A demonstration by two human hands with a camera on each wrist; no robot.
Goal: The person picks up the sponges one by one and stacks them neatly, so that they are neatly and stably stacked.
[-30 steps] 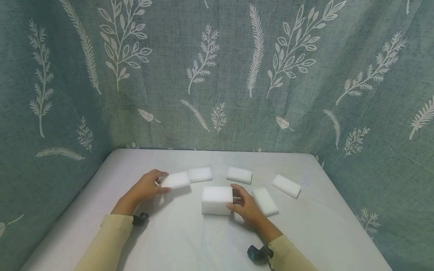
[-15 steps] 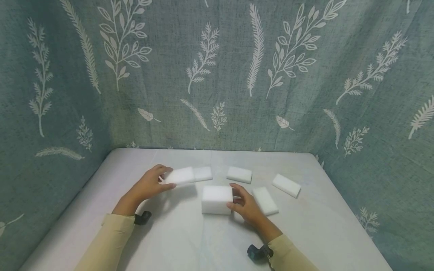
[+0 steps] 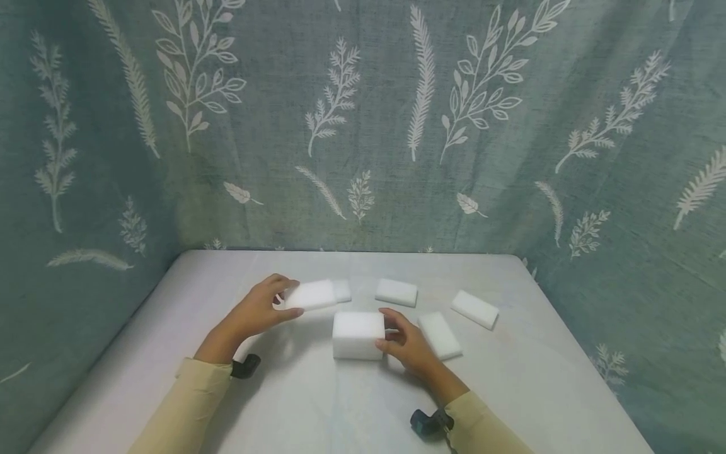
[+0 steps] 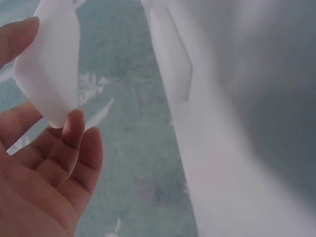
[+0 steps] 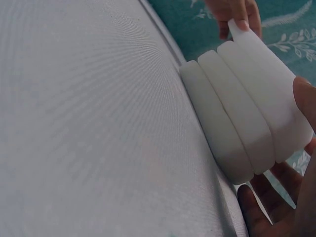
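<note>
Between thumb and fingers, my left hand [image 3: 258, 313] holds a white sponge block [image 3: 311, 294] by its left end, raised over the table left of the stack. In the left wrist view the thumb lies on one side of this sponge [image 4: 52, 64] and fingers on the other. My right hand [image 3: 413, 350] grips the right end of a stack of white sponges [image 3: 357, 335], thumb at the near side and fingers behind. Three layers show in the stack [image 5: 237, 98] in the right wrist view, standing flat on one another, with the left hand [image 5: 237, 12] beyond it.
Behind the held sponge, another sponge [image 3: 343, 291] lies partly hidden. More white sponges lie at the back [image 3: 396, 292], the right [image 3: 475, 309] and just behind the right hand [image 3: 440, 335]. A leaf-patterned curtain [image 3: 386, 208] borders the white table [image 3: 283, 403].
My left hand has moved right and slightly up with its sponge, which now covers more of the sponge behind it. My right hand stays at the stack. The head view has shifted slightly.
</note>
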